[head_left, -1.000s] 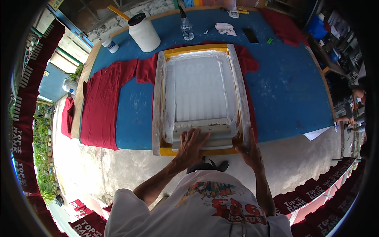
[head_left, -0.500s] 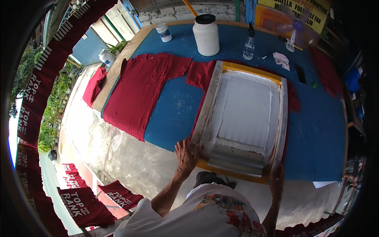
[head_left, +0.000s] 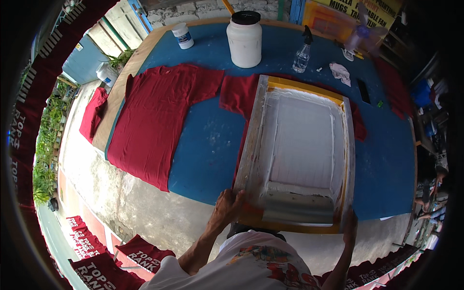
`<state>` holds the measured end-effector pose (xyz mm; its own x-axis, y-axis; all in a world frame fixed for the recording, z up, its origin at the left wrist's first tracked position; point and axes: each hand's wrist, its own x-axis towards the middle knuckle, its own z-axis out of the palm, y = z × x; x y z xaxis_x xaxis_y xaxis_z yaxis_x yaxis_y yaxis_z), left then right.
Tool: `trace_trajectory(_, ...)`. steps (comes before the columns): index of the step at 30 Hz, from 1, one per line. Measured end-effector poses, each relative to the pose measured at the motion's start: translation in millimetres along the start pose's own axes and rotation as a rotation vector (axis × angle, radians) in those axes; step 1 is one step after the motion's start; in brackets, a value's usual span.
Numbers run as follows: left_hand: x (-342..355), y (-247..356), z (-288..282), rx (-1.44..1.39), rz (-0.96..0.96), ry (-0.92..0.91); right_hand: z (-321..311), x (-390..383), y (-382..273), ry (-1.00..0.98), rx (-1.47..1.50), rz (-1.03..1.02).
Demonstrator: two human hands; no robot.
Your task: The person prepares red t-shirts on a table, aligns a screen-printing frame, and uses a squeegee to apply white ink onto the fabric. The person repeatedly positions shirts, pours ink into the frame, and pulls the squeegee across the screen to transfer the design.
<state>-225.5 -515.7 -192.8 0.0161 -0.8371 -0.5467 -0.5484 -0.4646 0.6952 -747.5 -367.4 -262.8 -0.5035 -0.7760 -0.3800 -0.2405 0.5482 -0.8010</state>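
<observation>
A screen printing frame [head_left: 252,140] with wooden and yellow rails and white ink on its mesh lies over a dark red T-shirt [head_left: 237,94] on the blue table. Its near end reaches the table's front edge. My left hand [head_left: 227,209] is closed round the near left corner. On the near right corner, my right hand [head_left: 350,226] grips the rail, its fingers partly hidden. Inside the frame, a wide metal-bladed squeegee [head_left: 298,210] rests along the near end. Most of the shirt below is covered by the frame.
Another dark red T-shirt [head_left: 150,123] lies flat on the left. Toward the back stand a white tub [head_left: 182,36], a large black-lidded jar [head_left: 244,43], a spray bottle [head_left: 301,55] and a fan [head_left: 360,34]. A crumpled cloth [head_left: 340,73] and a phone [head_left: 363,91] lie at right.
The frame's near end has shifted slightly toward me, with both hands still on its corners. The view has also turned a little, so the table items appear shifted left.
</observation>
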Motion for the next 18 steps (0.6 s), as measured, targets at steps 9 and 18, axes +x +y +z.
trace_trajectory(9,46.6,-28.5,-47.7,-0.015,0.301,0.083,24.3,-35.3,-90.9,0.298,-0.191,-0.432)
trace_trajectory(18,113.1,-80.2,-81.0,-0.145,0.438,-0.048,63.7,-96.5,-163.5,0.319,0.131,-0.151)
